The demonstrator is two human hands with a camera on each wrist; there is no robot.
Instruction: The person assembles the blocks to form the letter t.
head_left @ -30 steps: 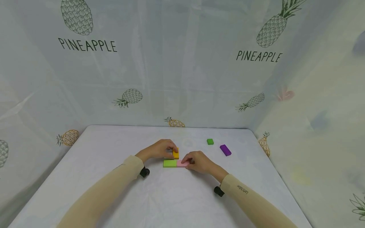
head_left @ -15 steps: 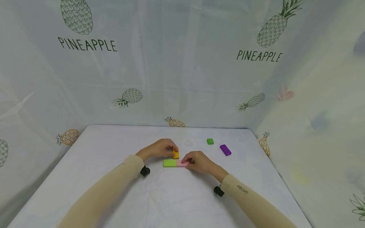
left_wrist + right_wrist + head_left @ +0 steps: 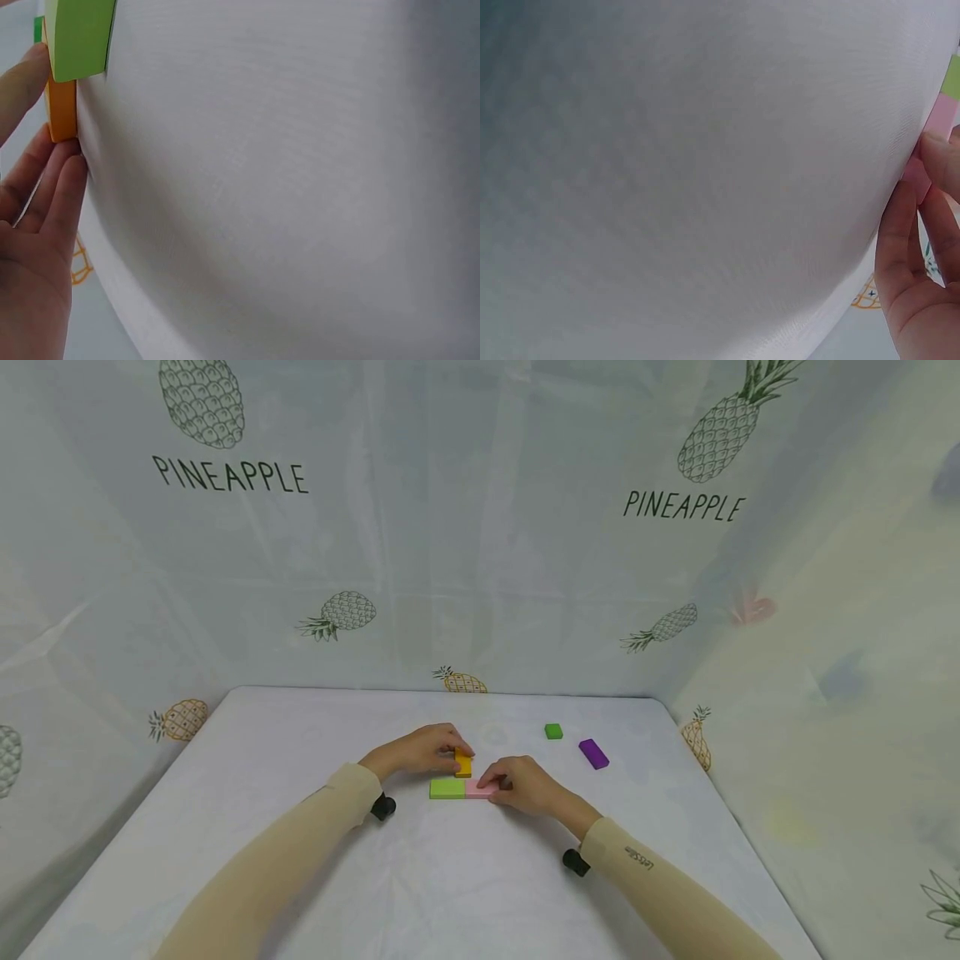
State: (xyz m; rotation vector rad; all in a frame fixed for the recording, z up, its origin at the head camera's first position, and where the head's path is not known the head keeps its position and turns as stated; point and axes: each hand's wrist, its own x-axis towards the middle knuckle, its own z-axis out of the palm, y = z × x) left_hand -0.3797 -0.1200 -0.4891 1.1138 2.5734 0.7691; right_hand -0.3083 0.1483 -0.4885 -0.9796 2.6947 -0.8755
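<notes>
My left hand (image 3: pixel 422 750) pinches a yellow-orange block (image 3: pixel 463 767), which lies just behind a short row of two blocks. In the left wrist view the thumb is on one side of this orange block (image 3: pixel 63 112) and the other fingertips are at its end. The row is a light green block (image 3: pixel 447 789) on the left, end to end with a pink block (image 3: pixel 476 788). With thumb and fingers, my right hand (image 3: pixel 527 787) holds the pink block's right end, partly hiding it. The right wrist view also shows that grip on the pink block (image 3: pixel 940 120).
Farther back on the right of the white-covered table (image 3: pixel 465 885) lie a small green block (image 3: pixel 553 732) and a purple block (image 3: pixel 594 754). A pineapple-print cloth (image 3: pixel 480 543) hangs behind the table and at its sides.
The left index fingertip has shifted slightly to the right on the yellow-orange block. The right hand and the blocks stay practically where they were.
</notes>
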